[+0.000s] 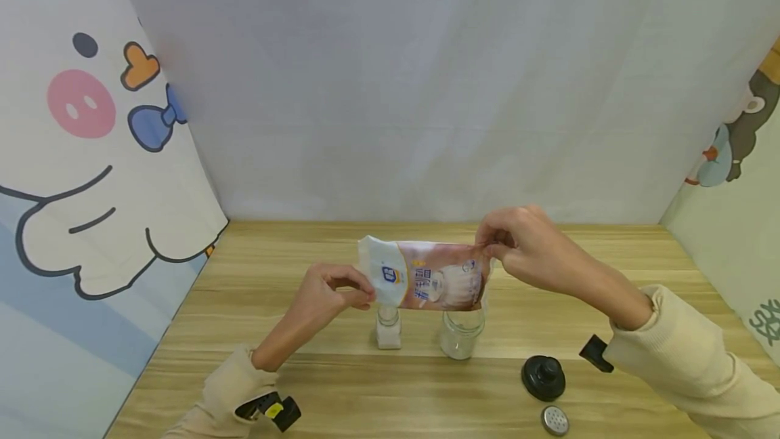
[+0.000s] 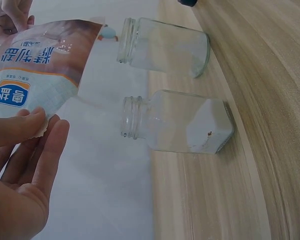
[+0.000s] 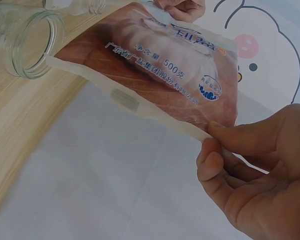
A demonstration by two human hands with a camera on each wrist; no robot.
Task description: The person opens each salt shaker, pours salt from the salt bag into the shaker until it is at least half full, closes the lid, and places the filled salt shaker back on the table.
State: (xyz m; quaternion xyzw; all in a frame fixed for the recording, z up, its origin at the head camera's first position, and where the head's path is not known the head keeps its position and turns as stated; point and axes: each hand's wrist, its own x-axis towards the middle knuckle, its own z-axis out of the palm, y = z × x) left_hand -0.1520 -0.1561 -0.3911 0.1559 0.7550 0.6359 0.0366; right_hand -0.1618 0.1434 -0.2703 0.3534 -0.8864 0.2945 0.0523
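Note:
A salt bag, brown and white with Chinese print and "500", is stretched sideways above the table between both hands. My left hand pinches the white end at its lower corner; thumb and fingers meet on the edge in the left wrist view. At the opposite end, my right hand pinches the upper corner between thumb and fingers. Just below the bag stand two lidless glass vessels: a small square bottle partly filled with white grains, and a wider jar. In the head view the bag overlaps their tops.
On the table's right side lie a round black lid with a raised knob and a silver perforated shaker cap. The wooden table meets a pale cloth backdrop behind. Cartoon-printed panels flank the sides.

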